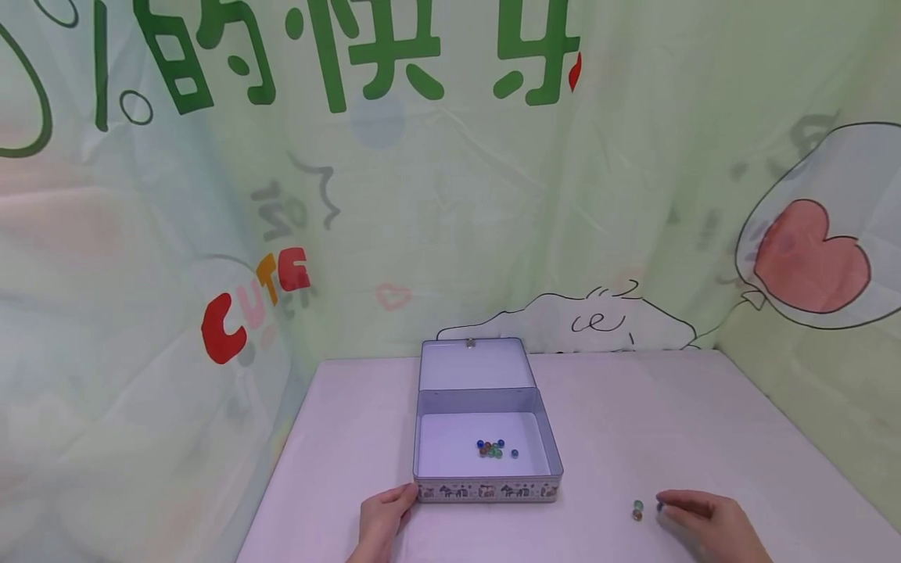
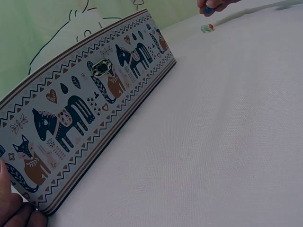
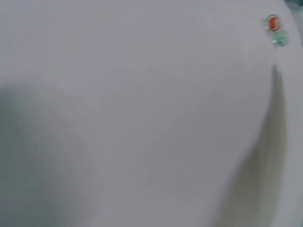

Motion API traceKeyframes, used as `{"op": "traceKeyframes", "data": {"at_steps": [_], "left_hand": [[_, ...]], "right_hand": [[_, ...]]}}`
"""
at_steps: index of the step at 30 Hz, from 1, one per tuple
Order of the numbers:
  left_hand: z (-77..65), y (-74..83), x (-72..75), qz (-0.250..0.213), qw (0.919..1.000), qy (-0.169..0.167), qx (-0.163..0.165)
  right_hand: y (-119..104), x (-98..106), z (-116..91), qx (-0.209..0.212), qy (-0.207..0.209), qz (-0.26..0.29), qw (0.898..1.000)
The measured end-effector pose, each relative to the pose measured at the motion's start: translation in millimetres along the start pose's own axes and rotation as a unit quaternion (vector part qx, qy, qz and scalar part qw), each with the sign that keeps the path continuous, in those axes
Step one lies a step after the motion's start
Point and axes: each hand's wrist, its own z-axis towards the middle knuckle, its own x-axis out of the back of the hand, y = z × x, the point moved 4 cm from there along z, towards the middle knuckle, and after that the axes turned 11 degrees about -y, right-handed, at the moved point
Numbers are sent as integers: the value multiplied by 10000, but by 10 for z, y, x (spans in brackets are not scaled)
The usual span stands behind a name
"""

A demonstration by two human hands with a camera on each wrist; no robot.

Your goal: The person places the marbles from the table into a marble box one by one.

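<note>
A hinged tin box (image 1: 524, 491), its sides printed with horses and foxes, sits on the table with its lid (image 1: 475, 366) raised at the back. Several glass marbles (image 1: 490, 451) lie inside it. My left hand (image 1: 383, 516) holds the front left corner, thumb against the printed side. Away to the right of the box, my right hand (image 1: 711, 518) pinches a blue marble (image 2: 208, 10) between thumb and fingertips. Just left of those fingertips, a green marble (image 1: 637, 504) and an orange-brown marble (image 1: 637, 515) lie close together on the cloth.
A white cloth (image 1: 605, 422) covers the table. Printed curtains (image 1: 450, 188) hang behind it and along both sides. On the box's front side is a metal clasp (image 2: 101, 68).
</note>
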Motion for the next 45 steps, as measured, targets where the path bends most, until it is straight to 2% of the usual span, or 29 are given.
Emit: {"op": "traceKeyframes", "data": {"at_steps": [4, 11, 20, 26, 35, 45], "left_hand": [[0, 2, -5, -3, 10000, 31, 20], [-7, -7, -1, -10, 10000, 34, 68], [-10, 11, -8, 66, 9999, 90, 4], [-3, 9, -23, 48, 9999, 129, -1], [9, -4, -17, 52, 9998, 177, 33], [15, -6, -18, 15, 9998, 190, 76]], "right_hand": [[-127, 87, 5, 319, 178, 344, 9987], [-485, 73, 139, 892, 399, 393, 9944], [-1125, -313, 459, 1259, 162, 491, 9907], [-1413, -602, 655, 1351, 31, 752, 9880], [-1680, -958, 791, 1465, -194, 984, 9841], [-1863, -1070, 783, 1624, -221, 827, 9830]]}}
